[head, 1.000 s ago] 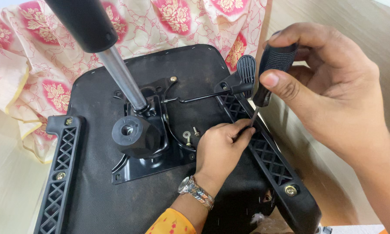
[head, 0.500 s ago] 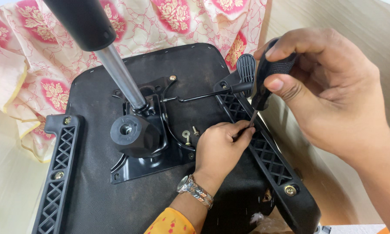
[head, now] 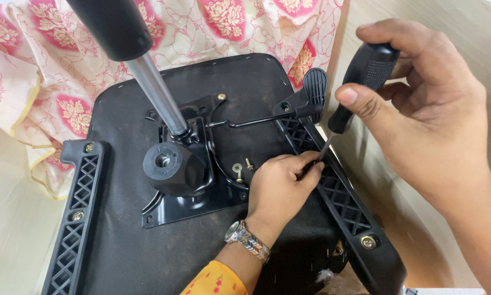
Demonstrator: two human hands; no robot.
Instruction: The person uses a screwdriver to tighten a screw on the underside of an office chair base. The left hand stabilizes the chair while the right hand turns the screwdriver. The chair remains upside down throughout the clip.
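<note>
My right hand grips the black handle of a screwdriver, whose thin shaft slants down and to the left. My left hand, with a metal wristwatch and a yellow sleeve, rests on the upturned black chair seat. Its fingers are pinched around the screwdriver's tip, right on the right armrest bracket. Whatever lies under those fingertips is hidden. A mounted screw sits lower in the same bracket.
A silver gas-lift column rises from the metal mechanism plate at the seat's middle. Two loose screws lie beside the plate. A lever paddle sticks out top right. The left armrest bracket and pink floral cloth border the seat.
My right hand has shifted the screwdriver handle slightly to the right and more upright. My left hand has stayed pinched at the tip on the bracket.
</note>
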